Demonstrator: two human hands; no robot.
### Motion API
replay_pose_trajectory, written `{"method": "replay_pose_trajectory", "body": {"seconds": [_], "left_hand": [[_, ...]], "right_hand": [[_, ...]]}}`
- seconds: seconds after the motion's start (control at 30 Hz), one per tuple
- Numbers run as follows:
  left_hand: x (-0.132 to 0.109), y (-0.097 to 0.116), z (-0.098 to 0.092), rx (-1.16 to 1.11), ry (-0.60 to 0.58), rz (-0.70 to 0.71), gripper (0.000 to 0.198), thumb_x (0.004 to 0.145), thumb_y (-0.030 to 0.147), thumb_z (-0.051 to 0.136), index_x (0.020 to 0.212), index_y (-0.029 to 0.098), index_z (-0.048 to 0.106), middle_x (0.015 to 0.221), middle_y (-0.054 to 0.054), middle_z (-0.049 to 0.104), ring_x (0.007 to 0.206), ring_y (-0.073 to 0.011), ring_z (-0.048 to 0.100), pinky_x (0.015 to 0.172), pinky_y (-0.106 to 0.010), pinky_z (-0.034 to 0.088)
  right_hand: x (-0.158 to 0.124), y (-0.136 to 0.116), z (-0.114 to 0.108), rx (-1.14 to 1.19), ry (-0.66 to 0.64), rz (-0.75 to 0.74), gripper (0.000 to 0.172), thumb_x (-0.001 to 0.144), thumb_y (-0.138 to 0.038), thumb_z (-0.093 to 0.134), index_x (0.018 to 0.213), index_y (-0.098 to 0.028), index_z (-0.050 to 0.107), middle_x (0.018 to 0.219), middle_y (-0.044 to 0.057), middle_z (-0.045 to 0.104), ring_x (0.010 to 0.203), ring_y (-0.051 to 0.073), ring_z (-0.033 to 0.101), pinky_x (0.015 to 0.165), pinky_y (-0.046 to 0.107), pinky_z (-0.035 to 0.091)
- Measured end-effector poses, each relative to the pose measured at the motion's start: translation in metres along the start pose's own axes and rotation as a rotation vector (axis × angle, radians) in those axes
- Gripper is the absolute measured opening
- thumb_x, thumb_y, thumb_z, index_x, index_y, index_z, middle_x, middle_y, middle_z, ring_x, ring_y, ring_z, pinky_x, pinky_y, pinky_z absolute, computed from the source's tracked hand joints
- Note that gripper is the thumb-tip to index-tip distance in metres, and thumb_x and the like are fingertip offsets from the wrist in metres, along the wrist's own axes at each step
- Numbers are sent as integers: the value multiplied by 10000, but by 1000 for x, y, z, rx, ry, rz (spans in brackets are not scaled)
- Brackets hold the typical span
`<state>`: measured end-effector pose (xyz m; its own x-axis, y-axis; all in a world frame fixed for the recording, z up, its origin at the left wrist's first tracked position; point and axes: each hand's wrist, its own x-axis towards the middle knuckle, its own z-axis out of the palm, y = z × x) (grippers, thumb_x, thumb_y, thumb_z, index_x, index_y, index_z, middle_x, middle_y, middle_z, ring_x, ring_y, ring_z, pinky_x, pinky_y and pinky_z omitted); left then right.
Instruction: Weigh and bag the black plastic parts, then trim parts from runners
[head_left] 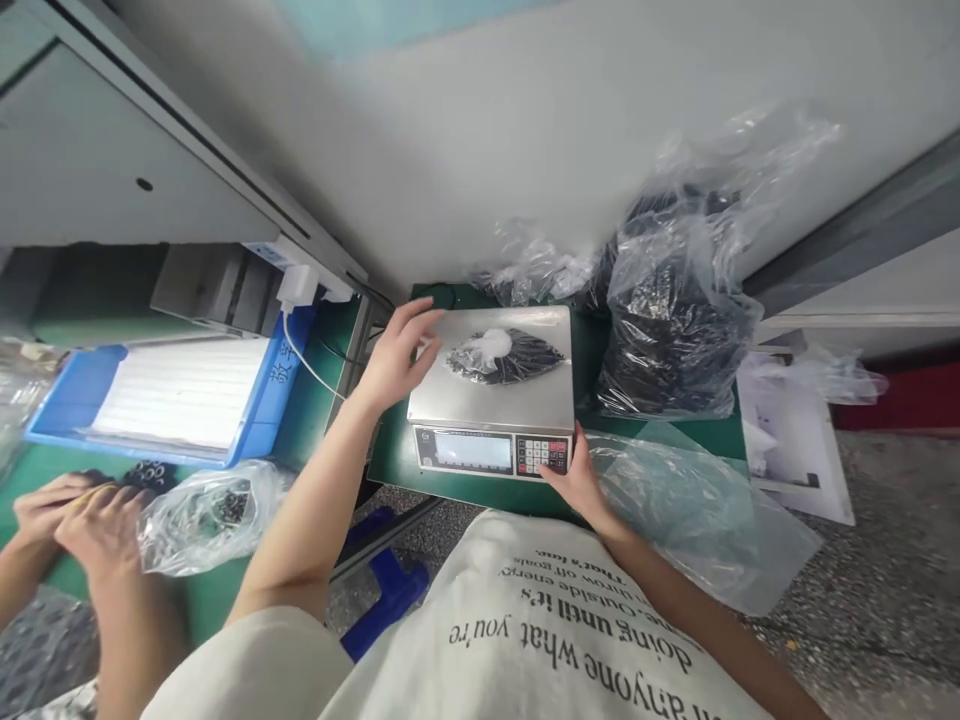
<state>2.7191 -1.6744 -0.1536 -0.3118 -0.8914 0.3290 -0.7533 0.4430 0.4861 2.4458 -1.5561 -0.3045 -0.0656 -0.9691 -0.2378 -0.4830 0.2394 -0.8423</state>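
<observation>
the cream cotton t-shirt [525, 640] on the person carries dark print, upside down from this view, with "doing until it's" and "anyone what you're" readable. white characters on the blue plastic tray [259, 420] look chinese (too small to read with confidence), and the logo on the stainless steel digital scale [487, 410] can't be made out. a clear plastic bag of small black parts [504, 356] lies on the scale's platter. the left hand [394, 355] is spread, its fingertips at the platter's edge beside that bag; the right hand [577, 478] is open, resting on the scale's front corner by the keypad and pinching nothing. a bulging clear bag of black parts [675, 340] stands behind the scale on the green table mat [397, 470]. to the left, a co-worker's hands [75, 520] hold black parts beside another clear plastic bag [210, 515], and a white charger [300, 285] sits above the tray. speckled grey floor [847, 560] shows below.
</observation>
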Motion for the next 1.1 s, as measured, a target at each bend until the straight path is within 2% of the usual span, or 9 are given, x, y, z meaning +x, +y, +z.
{"method": "replay_pose_trajectory", "body": {"seconds": [0.1,0.17,0.27,0.37,0.53,0.63,0.73,0.8,1.1], "left_hand": [[-62,0,15,-74,158,-135,274,837,237,399,1097,183,464,1147,-94,490,743,-107,591,719,-261,499],[-100,1,29,-99,222,-278,258,837,228,401,1081,180,470,1067,-84,532,727,-114,601,688,-253,499],[-146,7,53,-115,235,-503,234,839,237,388,1039,168,486,992,-84,559,711,-128,614,627,-246,497],[-173,15,69,-157,203,-605,228,842,248,378,1026,170,488,949,-78,571,704,-136,617,605,-245,498],[-185,22,77,-191,167,-621,233,844,256,364,1027,182,488,984,-84,569,690,-130,614,615,-250,503],[-186,19,76,-173,182,-629,241,840,256,363,1034,179,484,962,-81,572,680,-128,607,599,-245,500],[-188,16,77,-160,191,-636,241,838,259,366,1031,180,486,940,-76,574,677,-128,601,580,-243,496],[-190,15,78,-161,189,-642,240,837,262,367,1029,181,487,941,-76,574,676,-129,599,583,-247,497],[-188,16,82,-189,144,-658,257,840,276,354,1038,173,480,983,-94,571,693,-135,610,536,-227,487]], "right_hand": [[1,-7,2,-10,33,52,844,595,-403,587,1290,-94,222,1261,181,401,1161,290,402,959,416,346],[3,-8,4,-28,57,79,820,596,-429,585,1271,-102,253,1204,176,454,1101,297,455,919,420,375],[5,-7,6,-50,91,85,752,595,-449,584,1217,-120,318,1161,165,485,1055,304,485,900,431,380],[6,-5,6,-36,92,84,703,599,-462,581,1176,-143,338,1151,156,493,1021,296,508,884,433,392],[5,-5,5,-30,64,86,727,607,-476,578,1190,-145,298,1165,156,483,1022,276,511,894,416,393],[3,-3,6,-46,68,55,888,555,-456,627,1264,-119,211,1217,172,429,1073,279,473,923,408,375],[0,1,8,-125,110,-12,1020,509,-420,675,1308,-94,132,1285,198,335,1186,292,359,981,404,318],[-1,3,10,-169,127,-26,1022,514,-402,682,1311,-87,126,1299,208,305,1216,294,317,1001,404,290],[-4,-2,16,-118,147,21,1006,511,-364,680,1319,-72,154,1302,201,323,1208,290,330,1013,405,278]]}}
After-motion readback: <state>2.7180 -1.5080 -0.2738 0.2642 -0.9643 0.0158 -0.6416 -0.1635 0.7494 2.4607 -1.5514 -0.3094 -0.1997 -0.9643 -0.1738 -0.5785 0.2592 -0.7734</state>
